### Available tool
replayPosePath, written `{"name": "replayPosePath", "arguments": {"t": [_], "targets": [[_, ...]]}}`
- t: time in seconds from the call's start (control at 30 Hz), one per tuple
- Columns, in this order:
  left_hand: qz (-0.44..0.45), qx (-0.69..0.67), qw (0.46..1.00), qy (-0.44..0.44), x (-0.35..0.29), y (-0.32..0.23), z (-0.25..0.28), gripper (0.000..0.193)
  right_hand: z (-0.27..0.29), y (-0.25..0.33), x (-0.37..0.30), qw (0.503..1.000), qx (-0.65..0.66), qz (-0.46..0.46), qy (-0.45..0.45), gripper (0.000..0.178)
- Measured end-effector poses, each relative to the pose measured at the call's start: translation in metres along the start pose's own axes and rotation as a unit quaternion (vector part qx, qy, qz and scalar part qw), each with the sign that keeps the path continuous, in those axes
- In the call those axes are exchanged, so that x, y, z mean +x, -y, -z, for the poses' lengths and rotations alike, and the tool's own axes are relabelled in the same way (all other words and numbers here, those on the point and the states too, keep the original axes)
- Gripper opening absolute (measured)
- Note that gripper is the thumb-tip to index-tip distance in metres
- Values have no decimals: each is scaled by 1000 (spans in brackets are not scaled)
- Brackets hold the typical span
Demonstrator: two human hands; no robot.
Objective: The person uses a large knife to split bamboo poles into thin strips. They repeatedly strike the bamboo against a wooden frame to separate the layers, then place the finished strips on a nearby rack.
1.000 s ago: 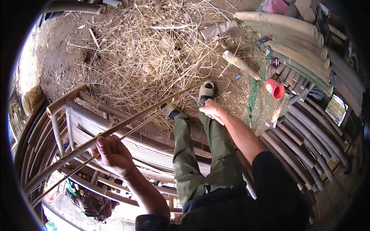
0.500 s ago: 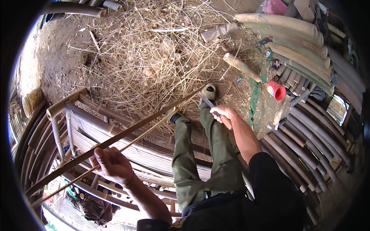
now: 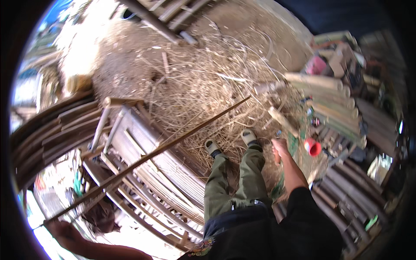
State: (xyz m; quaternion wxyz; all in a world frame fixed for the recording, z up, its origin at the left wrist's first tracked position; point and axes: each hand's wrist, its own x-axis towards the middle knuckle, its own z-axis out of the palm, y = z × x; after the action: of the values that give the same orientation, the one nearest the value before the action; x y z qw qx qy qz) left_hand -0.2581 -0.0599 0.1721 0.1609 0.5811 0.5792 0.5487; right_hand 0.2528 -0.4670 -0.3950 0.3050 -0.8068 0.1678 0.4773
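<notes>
My left hand [image 3: 65, 234] is low at the left edge, closed around the near end of a long thin bamboo strip [image 3: 151, 154]. The strip runs up and to the right, over a rack of bamboo poles [image 3: 143, 143], and its tip ends over a heap of dry shavings [image 3: 208, 82]. My right hand [image 3: 279, 149] hangs beside my right knee, apart from the strip, fingers curled on what looks like a short knife [image 3: 277, 132]. My legs in green trousers [image 3: 236, 182] and two light shoes stand on the shavings.
Thick bamboo poles [image 3: 329, 93] are stacked at the right, with a red cup [image 3: 313, 147] beside them. More poles [image 3: 47, 130] lie curved along the left. A pink container [image 3: 316, 65] sits at the upper right. Bare earth [image 3: 125, 69] borders the shavings.
My left hand has pulled the strip back and down to the left. My right hand has come off the strip and dropped beside my leg. My view has swung left.
</notes>
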Motion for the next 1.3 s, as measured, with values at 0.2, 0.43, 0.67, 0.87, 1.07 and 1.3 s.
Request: {"name": "replayPosePath", "arguments": {"t": [0.2,0.43,0.67,0.87,1.07,1.3], "targets": [[-205,309,928,-28,-55,-60,23,40,14,183,-146,932,-10,359,56,24],[-57,44,996,50,-126,-144,-36,16,-82,320,-471,695,53,522,491,56],[122,214,960,137,-196,-133,36,23,-167,218,-612,585,63,278,759,52],[252,210,930,164,-259,-37,140,47,-223,90,-577,762,18,207,614,17],[291,343,890,74,-360,149,256,61,-258,-25,-519,853,-68,117,504,12],[579,-152,782,172,-439,154,201,71,-303,-91,-520,883,-57,106,453,13]]}}
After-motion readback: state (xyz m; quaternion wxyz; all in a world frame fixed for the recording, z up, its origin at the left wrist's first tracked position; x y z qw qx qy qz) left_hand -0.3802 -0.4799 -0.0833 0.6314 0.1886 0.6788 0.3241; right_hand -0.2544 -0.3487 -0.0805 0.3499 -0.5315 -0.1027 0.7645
